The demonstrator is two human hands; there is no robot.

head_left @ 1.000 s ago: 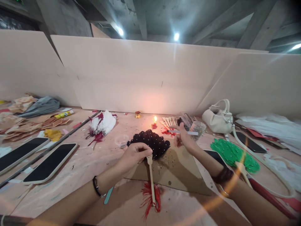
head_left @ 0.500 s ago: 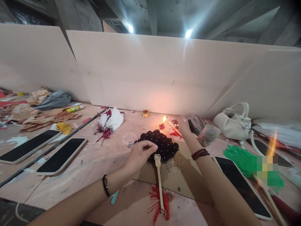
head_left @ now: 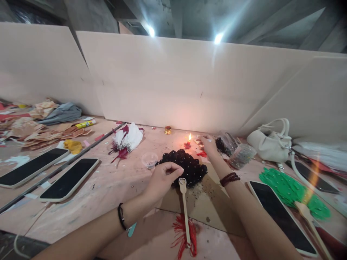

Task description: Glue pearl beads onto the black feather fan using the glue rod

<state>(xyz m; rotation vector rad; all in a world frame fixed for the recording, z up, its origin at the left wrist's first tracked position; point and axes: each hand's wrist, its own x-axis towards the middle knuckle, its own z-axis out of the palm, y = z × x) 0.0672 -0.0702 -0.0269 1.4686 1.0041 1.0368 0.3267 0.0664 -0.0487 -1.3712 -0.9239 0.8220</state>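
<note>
Holding the left hand (head_left: 166, 178) low over the middle of the table (head_left: 116, 184), with thumb and forefinger brought together at the tips, just above the heart-shaped, bead-edged head of a wooden handle (head_left: 185, 216). Cannot tell of any small piece pinched in that grip. Wearing a black bracelet (head_left: 121, 216) on the left wrist, just beside a teal strip (head_left: 132, 230).

Reaching with the right hand (head_left: 209, 145) toward the table's far edge, to the right of a lit candle (head_left: 187, 144). Cannot tell the state of the right grip, with its fingers too small and partly hidden. See some red threads (head_left: 202, 154) just beside that hand.

Find the black beaded fan (head_left: 185, 162) on the far part of a cardboard sheet (head_left: 197, 202), with the wooden handle running from near its front toward the table's near edge, across the sheet's near edge, to a red tassel (head_left: 193, 234).

Toward the table's far edge, see a clear plastic cup (head_left: 242, 156) tipped over, between the right forearm and a white handbag (head_left: 267, 148). Nearer, find a green beaded fan (head_left: 284, 187) just beside a phone (head_left: 280, 216).
</note>
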